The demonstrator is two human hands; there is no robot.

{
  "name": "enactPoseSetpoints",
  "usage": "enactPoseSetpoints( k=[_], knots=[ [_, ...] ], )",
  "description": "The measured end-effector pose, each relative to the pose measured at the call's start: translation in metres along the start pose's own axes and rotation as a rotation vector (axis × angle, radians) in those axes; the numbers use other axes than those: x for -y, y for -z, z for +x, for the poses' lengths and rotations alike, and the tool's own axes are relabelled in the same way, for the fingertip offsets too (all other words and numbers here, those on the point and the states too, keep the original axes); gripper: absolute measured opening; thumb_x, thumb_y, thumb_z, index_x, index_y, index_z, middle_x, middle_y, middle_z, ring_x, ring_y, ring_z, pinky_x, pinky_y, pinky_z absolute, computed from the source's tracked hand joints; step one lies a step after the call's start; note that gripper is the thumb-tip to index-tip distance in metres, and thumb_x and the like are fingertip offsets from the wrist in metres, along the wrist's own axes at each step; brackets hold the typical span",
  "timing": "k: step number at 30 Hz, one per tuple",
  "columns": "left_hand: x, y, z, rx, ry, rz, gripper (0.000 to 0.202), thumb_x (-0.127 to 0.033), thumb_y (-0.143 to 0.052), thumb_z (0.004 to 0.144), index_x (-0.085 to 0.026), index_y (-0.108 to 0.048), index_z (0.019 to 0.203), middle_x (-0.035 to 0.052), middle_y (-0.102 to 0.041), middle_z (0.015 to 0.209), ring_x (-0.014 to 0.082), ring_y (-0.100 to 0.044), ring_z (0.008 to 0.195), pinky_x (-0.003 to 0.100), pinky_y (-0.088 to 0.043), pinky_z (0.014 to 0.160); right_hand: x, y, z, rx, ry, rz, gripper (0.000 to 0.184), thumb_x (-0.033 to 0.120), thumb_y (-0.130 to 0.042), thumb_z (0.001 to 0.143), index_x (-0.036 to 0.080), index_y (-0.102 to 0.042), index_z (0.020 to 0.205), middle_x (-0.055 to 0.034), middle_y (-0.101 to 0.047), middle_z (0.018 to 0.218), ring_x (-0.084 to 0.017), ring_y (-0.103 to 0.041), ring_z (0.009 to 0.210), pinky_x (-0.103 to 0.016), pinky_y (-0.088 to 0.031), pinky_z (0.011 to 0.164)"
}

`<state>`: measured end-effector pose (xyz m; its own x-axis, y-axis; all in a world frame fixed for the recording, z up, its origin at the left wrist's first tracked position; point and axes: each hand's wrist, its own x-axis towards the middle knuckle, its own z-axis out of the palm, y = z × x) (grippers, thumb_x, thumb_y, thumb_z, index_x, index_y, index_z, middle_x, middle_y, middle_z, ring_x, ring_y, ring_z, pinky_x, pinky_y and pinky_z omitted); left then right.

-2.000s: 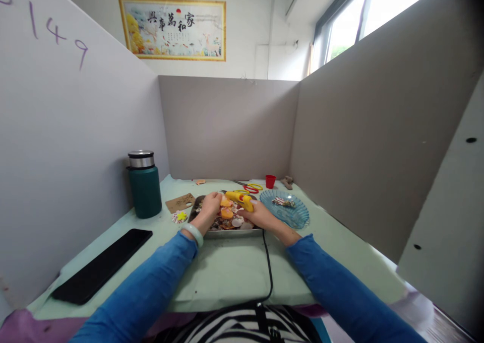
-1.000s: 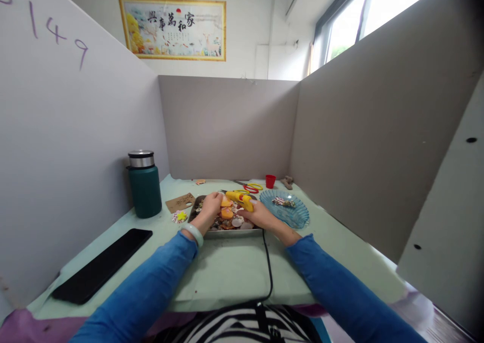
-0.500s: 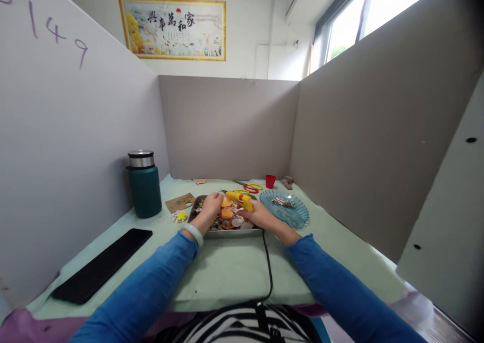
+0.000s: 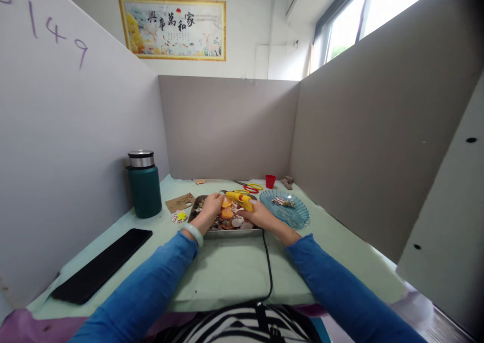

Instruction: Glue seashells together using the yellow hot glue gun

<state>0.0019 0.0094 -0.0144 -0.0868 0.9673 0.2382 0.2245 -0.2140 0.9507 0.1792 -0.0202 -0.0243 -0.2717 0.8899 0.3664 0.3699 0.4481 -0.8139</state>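
Observation:
My right hand point(image 4: 260, 215) is wrapped round the grip of a yellow glue gun point(image 4: 239, 199), its nozzle pointing left. From under that hand a black cord point(image 4: 269, 262) runs down towards the table's front edge. The fingers of my left hand point(image 4: 210, 208) pinch an orange piece point(image 4: 226, 202) close to the nozzle; its exact kind is too small to tell. Both hands are over a metal tray point(image 4: 230, 234) filled with shells and small mixed pieces. Another orange piece point(image 4: 227, 213) shows just below the held one.
Left stand a green bottle point(image 4: 144, 192) and a black phone point(image 4: 104, 265). Brown card point(image 4: 179, 203) and a flower-like piece point(image 4: 179, 216) lie beside the tray. Scissors point(image 4: 251, 188), a red cup point(image 4: 270, 181) and a blue plate point(image 4: 302, 214) are behind and right. Partitions point(image 4: 230, 126) enclose the table.

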Motion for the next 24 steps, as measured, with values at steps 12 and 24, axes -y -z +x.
enactPoseSetpoints(
  k=[12,24],
  knots=[
    [0.0005,-0.0007,0.0014,0.032,0.041,0.024,0.017,-0.021,-0.05,0.081,-0.018,-0.05,0.064,-0.0031,-0.047,0.049,0.0108,-0.046,0.047,0.02,-0.036,0.047,-0.0041,0.0001,0.0018,0.003,0.001,-0.009,0.025,0.03,-0.065,0.073,0.014,-0.065,0.091,0.0025,-0.058,0.061,-0.012,-0.053,0.055,-0.023,-0.043,0.054],
    [0.0027,-0.0006,0.0023,0.035,0.017,0.052,0.017,-0.024,-0.051,0.08,-0.019,-0.048,0.064,-0.0037,-0.046,0.05,0.0097,-0.043,0.045,0.019,-0.032,0.045,-0.0043,0.0003,0.0018,0.007,0.001,-0.028,0.024,0.032,-0.064,0.074,0.014,-0.065,0.091,0.0024,-0.057,0.06,-0.012,-0.053,0.054,-0.023,-0.043,0.054]
  ],
)
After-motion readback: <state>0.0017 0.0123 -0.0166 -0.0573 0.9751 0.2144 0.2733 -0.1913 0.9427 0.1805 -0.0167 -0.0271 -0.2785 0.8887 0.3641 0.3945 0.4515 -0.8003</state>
